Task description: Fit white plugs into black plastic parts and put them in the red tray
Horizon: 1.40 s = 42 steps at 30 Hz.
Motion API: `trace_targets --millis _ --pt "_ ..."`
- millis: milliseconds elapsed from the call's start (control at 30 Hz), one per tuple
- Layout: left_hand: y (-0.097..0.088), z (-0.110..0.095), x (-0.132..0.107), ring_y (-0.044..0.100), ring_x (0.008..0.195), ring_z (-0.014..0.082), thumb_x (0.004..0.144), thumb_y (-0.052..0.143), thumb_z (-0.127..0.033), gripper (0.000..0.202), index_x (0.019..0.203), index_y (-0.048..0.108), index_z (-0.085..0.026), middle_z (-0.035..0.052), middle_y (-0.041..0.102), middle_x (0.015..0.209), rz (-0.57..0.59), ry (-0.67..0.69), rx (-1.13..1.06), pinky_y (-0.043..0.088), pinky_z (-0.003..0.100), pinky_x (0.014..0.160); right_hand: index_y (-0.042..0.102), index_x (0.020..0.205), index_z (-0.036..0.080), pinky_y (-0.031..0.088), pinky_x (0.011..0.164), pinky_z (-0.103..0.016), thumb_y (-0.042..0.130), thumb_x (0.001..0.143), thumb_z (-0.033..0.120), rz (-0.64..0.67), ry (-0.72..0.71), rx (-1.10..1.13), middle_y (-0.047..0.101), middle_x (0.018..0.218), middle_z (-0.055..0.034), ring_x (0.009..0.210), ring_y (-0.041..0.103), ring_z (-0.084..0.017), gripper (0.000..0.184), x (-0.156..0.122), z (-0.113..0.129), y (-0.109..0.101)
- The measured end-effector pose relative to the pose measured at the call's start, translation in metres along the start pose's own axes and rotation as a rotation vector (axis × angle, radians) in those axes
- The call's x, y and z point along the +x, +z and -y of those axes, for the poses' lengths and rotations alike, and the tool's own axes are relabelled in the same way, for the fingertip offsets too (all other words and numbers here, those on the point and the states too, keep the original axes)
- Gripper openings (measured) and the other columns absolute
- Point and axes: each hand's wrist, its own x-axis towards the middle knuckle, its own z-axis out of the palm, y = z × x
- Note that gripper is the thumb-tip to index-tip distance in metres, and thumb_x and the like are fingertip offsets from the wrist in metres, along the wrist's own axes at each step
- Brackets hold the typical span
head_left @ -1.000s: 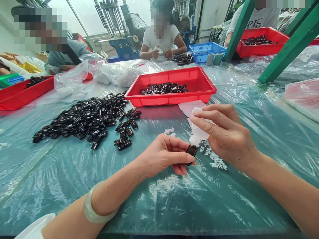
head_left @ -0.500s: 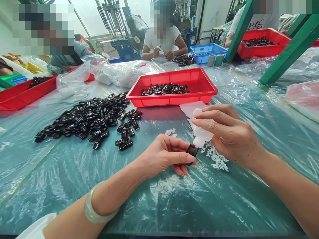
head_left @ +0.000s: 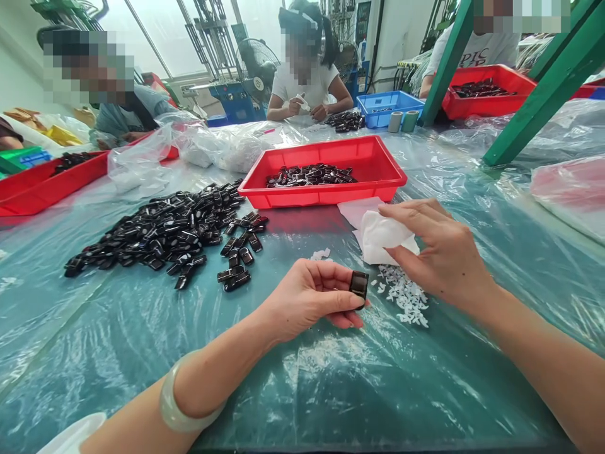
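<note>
My left hand pinches a small black glossy plastic part between thumb and fingers, its flat face turned up. To the right, my right hand grips a folded white cloth between thumb and fingertips, apart from the black part. Under that hand lies a scatter of small white scraps. A few more scraps rest just beyond my left hand. On the left spreads a big heap of like black parts, with several loose ones at its right side.
A red tray with black parts stands ahead, a pale sheet at its near right corner. Clear plastic film covers the green table. Green posts rise at right. Three people sit around, near a blue tray and more red trays.
The white cloth has lifted off the black part and now shows wider in my right hand. My left hand has tilted the part more upright.
</note>
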Motion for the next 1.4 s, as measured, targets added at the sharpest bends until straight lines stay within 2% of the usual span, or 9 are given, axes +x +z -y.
trace_targets --millis 233,400,533,633,733,833,1033,1233,1400 --pt "-0.003 0.001 0.002 0.069 0.064 0.0153 0.070 0.070 -0.020 0.017 0.085 0.067 -0.012 0.0061 0.071 0.079 -0.066 0.024 0.017 0.053 0.017 0.052 0.059 0.108 0.014 0.048 0.062 -0.034 0.069 0.066 0.029 -0.120 0.589 0.056 0.068 0.091 -0.0094 0.074 0.062 -0.021 0.045 0.007 -0.040 0.003" --pt "-0.007 0.000 0.003 0.069 0.064 0.0153 0.071 0.069 -0.026 0.017 0.081 0.067 -0.012 0.0073 0.071 0.080 -0.113 0.028 0.018 0.053 0.017 0.053 0.058 0.070 0.015 0.036 0.041 -0.022 0.067 0.071 0.037 -0.125 0.725 0.019 0.056 0.056 -0.0007 0.045 0.047 -0.008 0.024 -0.002 -0.097 0.002" --pt "-0.008 0.000 0.005 0.069 0.064 0.0159 0.071 0.069 -0.027 0.018 0.076 0.065 -0.011 0.0088 0.071 0.080 -0.124 0.029 0.008 0.052 0.016 0.052 0.055 0.070 0.015 0.036 0.039 -0.017 0.054 0.086 0.035 -0.080 0.748 0.038 0.049 0.054 0.0069 0.040 0.039 -0.003 0.026 -0.016 -0.122 0.007" --pt "-0.008 -0.001 0.006 0.069 0.063 0.0159 0.072 0.068 -0.027 0.017 0.077 0.065 -0.011 0.0087 0.071 0.080 -0.128 0.026 -0.008 0.052 0.015 0.051 0.061 0.077 0.012 0.037 0.041 -0.021 0.064 0.074 0.042 -0.109 0.767 0.020 0.055 0.060 0.0009 0.046 0.045 -0.006 0.030 -0.015 -0.125 0.006" --pt "-0.008 -0.001 0.006 0.069 0.063 0.0167 0.075 0.066 -0.029 0.019 0.080 0.065 -0.012 0.0084 0.070 0.080 -0.142 0.026 -0.030 0.053 0.016 0.050 0.059 0.103 0.003 0.038 0.047 -0.031 0.079 0.049 0.044 -0.215 0.776 -0.028 0.062 0.085 -0.0168 0.068 0.055 -0.020 0.070 -0.004 -0.115 -0.005" --pt "-0.008 0.000 0.006 0.070 0.064 0.0177 0.077 0.063 -0.032 0.021 0.082 0.066 -0.011 0.0092 0.070 0.080 -0.153 0.033 -0.050 0.053 0.017 0.050 0.046 0.123 0.000 0.041 0.059 -0.037 0.079 0.050 0.038 -0.306 0.721 -0.040 0.053 0.113 -0.0281 0.096 0.052 -0.032 0.088 0.010 -0.089 -0.017" --pt "-0.017 -0.012 0.002 0.069 0.064 0.0176 0.078 0.062 -0.032 0.022 0.081 0.066 -0.010 0.0103 0.070 0.082 -0.194 0.082 -0.041 0.054 0.017 0.050 0.066 0.070 0.017 0.045 0.052 -0.026 0.067 0.071 0.024 0.047 0.413 0.243 0.066 0.069 -0.0031 0.057 0.057 -0.013 0.007 0.010 -0.017 -0.010" --pt "-0.043 -0.036 -0.007 0.068 0.057 0.0140 0.072 0.068 -0.020 0.011 0.077 0.064 -0.011 0.0074 0.072 0.075 -0.418 0.274 -0.026 0.052 0.015 0.047 0.065 0.082 0.017 0.048 0.062 -0.026 0.054 0.080 0.011 0.348 0.073 0.358 0.065 0.082 -0.0043 0.072 0.060 -0.015 0.012 -0.005 0.015 0.010" --pt "-0.045 -0.030 -0.007 0.068 0.057 0.0139 0.071 0.069 -0.024 0.015 0.073 0.063 -0.011 0.0076 0.072 0.077 -0.366 0.266 -0.023 0.051 0.015 0.047 0.065 0.089 0.016 0.049 0.068 -0.031 0.051 0.083 0.011 0.473 -0.091 0.308 0.063 0.084 -0.0063 0.078 0.059 -0.017 0.016 -0.010 0.030 0.029"
